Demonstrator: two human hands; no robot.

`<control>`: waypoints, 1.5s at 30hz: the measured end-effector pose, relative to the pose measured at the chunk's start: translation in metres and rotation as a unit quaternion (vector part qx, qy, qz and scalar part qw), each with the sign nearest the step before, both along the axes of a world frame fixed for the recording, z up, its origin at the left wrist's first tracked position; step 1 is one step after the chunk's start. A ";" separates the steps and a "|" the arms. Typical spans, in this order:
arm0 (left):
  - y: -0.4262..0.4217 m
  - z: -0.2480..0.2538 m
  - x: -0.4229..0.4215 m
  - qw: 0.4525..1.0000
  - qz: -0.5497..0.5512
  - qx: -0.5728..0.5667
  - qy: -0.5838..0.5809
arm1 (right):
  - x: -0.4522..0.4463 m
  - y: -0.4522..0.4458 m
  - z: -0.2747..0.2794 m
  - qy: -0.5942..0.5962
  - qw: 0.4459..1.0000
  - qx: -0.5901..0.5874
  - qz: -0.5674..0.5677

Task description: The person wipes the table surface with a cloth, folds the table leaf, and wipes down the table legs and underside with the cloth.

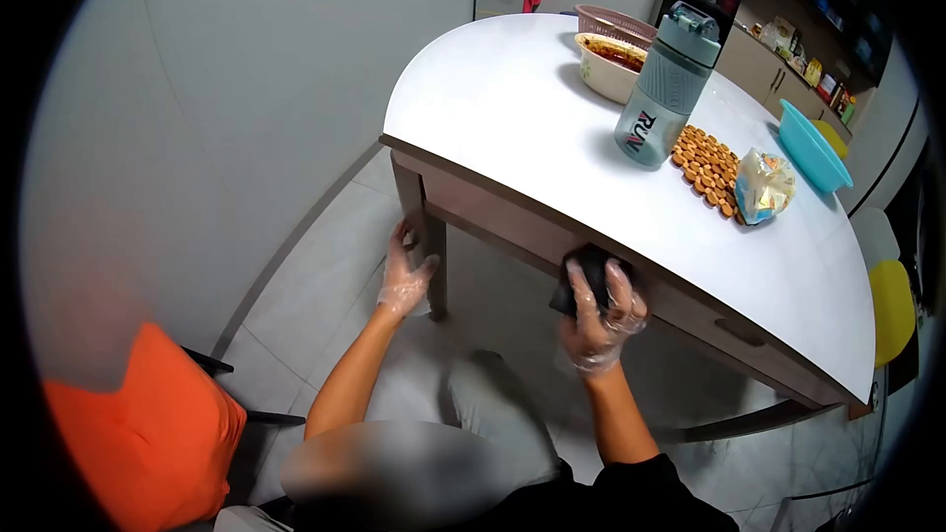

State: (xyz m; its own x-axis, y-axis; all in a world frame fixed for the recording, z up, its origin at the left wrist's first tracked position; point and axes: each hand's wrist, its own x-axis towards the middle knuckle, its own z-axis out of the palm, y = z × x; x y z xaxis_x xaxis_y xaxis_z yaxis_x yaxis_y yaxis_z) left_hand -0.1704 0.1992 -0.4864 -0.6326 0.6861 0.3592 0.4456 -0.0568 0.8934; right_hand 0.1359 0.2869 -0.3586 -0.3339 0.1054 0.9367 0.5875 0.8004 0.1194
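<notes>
My right hand, in a clear plastic glove, is closed on a black cloth and holds it against the brown side panel of the white-topped table. Part of the cloth is hidden behind the fingers. Also gloved in clear plastic, my left hand is beside the table leg at the left corner. Its thumb and fingers are apart, with nothing in them; whether it touches the leg I cannot tell.
On the tabletop stand a grey-blue water bottle, a bowl of dark red food, a brown basket, a round-beaded mat, a plastic packet and a turquoise basin. An orange-covered chair is at lower left.
</notes>
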 end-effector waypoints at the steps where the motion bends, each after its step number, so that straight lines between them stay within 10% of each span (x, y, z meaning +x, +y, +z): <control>1: 0.008 -0.002 -0.009 1.000 -0.006 -0.005 0.009 | -0.013 0.004 -0.005 -0.015 1.000 0.013 -0.007; 7: 0.005 0.000 -0.053 0.987 -0.105 -0.090 -0.079 | -0.099 -0.013 -0.028 -0.054 0.990 -0.085 0.094; 17: -0.012 0.081 -0.067 0.896 -0.191 -0.399 0.048 | -0.115 -0.035 -0.094 0.047 0.794 -0.523 0.308; 23: -0.033 0.045 -0.049 0.857 -0.467 -0.139 -0.166 | -0.133 -0.051 -0.102 0.237 0.570 -0.697 0.366; 31: -0.031 0.044 -0.054 0.906 -0.375 -0.084 -0.180 | -0.163 -0.057 -0.083 0.348 0.222 -0.763 0.498; 35: -0.040 0.045 -0.060 0.902 -0.390 -0.020 -0.185 | -0.168 -0.051 -0.109 0.180 0.472 -0.793 0.340; 38: -0.047 0.055 -0.064 0.935 -0.332 -0.017 -0.123 | -0.169 -0.052 -0.112 0.221 0.439 -0.820 0.294; 42: -0.048 0.052 -0.074 0.964 -0.265 -0.004 -0.011 | -0.166 -0.045 -0.107 0.298 0.256 -0.873 0.289; 45: -0.052 0.051 -0.066 0.971 -0.233 0.040 -0.019 | -0.169 -0.046 -0.112 0.321 0.246 -0.856 0.321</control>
